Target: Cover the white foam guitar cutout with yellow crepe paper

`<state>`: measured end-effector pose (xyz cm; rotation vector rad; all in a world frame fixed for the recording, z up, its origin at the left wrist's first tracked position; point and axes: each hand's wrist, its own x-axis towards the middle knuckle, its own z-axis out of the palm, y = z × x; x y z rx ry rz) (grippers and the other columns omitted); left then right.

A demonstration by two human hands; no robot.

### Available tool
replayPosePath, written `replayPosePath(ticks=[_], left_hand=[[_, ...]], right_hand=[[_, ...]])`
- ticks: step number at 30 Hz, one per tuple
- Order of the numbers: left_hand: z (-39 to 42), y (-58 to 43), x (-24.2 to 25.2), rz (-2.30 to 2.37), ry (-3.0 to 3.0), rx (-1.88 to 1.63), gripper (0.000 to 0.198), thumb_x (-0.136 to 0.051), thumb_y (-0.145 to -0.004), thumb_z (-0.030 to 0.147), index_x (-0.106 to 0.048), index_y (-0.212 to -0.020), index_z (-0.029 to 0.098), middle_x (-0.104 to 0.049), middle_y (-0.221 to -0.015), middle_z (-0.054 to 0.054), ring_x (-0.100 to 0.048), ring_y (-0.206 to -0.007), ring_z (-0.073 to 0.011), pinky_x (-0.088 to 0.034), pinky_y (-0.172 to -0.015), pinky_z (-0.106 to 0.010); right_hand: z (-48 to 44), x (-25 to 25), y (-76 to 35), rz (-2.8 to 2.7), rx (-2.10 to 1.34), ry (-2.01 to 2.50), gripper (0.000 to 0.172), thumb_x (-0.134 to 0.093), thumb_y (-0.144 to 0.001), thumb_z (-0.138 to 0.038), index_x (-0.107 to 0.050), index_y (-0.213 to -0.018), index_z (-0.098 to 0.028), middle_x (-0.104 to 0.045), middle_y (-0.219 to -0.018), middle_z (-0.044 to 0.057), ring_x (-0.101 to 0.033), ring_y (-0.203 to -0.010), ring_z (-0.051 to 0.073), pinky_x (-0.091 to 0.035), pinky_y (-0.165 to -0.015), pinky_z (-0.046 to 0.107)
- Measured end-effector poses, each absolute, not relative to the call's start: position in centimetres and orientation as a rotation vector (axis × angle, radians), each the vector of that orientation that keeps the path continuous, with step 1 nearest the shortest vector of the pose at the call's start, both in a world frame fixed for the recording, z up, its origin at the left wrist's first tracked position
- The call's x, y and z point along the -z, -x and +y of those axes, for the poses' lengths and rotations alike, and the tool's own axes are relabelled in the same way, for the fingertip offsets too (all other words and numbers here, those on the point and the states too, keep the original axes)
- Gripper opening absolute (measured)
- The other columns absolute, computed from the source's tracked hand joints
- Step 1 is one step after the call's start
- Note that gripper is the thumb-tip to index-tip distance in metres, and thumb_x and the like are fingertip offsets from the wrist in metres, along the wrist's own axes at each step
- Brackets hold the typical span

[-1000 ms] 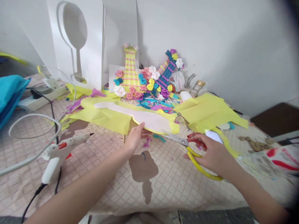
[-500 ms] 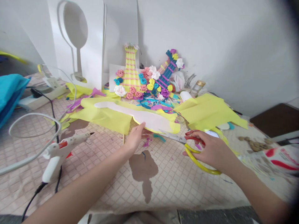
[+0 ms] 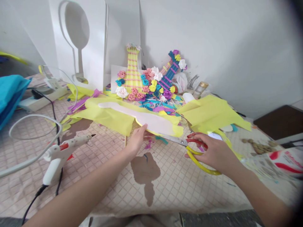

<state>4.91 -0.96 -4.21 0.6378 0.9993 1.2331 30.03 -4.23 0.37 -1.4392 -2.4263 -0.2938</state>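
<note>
A white spoon-shaped cutout [image 3: 156, 122] lies on a sheet of yellow crepe paper [image 3: 110, 121], which juts out past its edges. My left hand [image 3: 138, 137] pinches the near edge of the cutout and paper, thumb on top. In my right hand [image 3: 210, 151] is a pair of scissors [image 3: 197, 157] with one red and one yellow handle loop. Their blades point left along the near edge of the cutout's wide end, at the paper's border. How far the blades are apart is hard to make out.
At left lie a white glue gun [image 3: 56, 157] and its cords. Behind stand a yellow guitar shape with paper flowers [image 3: 132, 72], a blue one [image 3: 167, 77] and a white board [image 3: 97, 41]. More yellow paper [image 3: 213, 112], a phone [image 3: 215, 136] and a red-white packet [image 3: 287, 160] are at right.
The cutout and yellow paper have shifted slightly to the right. The scissors' handles have closed a little and moved slightly left with my right hand.
</note>
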Motion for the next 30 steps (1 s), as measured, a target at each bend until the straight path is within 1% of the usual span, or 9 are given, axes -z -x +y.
replayPosePath(ticks=[5,14,18,23,30], left_hand=[[-0.96,-4.90,4.12,0.993,-0.632,-1.235,0.024,-0.048,-0.080,0.028,-0.064,-0.080,0.010,-0.069,-0.068,-0.010,-0.063,-0.063,-0.0195,-0.049,-0.063,-0.031],[-0.86,-4.93,4.25,1.010,-0.623,-1.225,0.025,-0.047,-0.081,0.027,-0.064,-0.075,0.011,-0.068,-0.065,-0.008,-0.062,-0.058,-0.0175,-0.048,-0.062,-0.030],[-0.92,-5.00,4.34,1.015,-0.629,-1.221,0.025,-0.047,-0.081,0.028,-0.065,-0.074,0.011,-0.068,-0.066,-0.008,-0.062,-0.060,-0.0183,-0.048,-0.064,-0.031],[-1.02,-5.02,4.30,1.014,-0.638,-1.222,0.025,-0.047,-0.081,0.028,-0.064,-0.073,0.011,-0.068,-0.067,-0.008,-0.062,-0.062,-0.0184,-0.048,-0.065,-0.032],[-1.17,-5.00,4.14,1.018,-0.654,-1.209,0.025,-0.047,-0.080,0.027,-0.064,-0.075,0.010,-0.069,-0.069,-0.010,-0.064,-0.065,-0.0203,-0.048,-0.066,-0.032]], right_hand=[[-4.20,-0.13,-30.10,-2.419,0.330,1.440,0.045,-0.072,-0.058,-0.047,-0.057,-0.091,-0.020,-0.068,-0.094,0.005,-0.065,-0.071,0.019,-0.050,-0.057,0.028],[-4.62,-0.26,-29.83,-2.423,0.295,1.495,0.048,-0.070,-0.057,-0.054,-0.054,-0.089,-0.021,-0.068,-0.094,0.004,-0.064,-0.071,0.018,-0.050,-0.059,0.028],[-4.86,-0.58,-29.42,-2.416,0.366,1.479,0.045,-0.069,-0.059,-0.050,-0.054,-0.090,-0.021,-0.067,-0.095,0.003,-0.064,-0.069,0.017,-0.049,-0.056,0.027],[-4.92,-0.48,-29.37,-2.403,0.488,1.457,0.042,-0.067,-0.061,-0.049,-0.054,-0.088,-0.020,-0.068,-0.091,0.004,-0.065,-0.070,0.019,-0.049,-0.057,0.028],[-5.01,-0.25,-29.66,-2.394,0.547,1.485,0.039,-0.066,-0.062,-0.048,-0.057,-0.087,-0.019,-0.070,-0.082,0.004,-0.065,-0.062,0.019,-0.047,-0.051,0.029]])
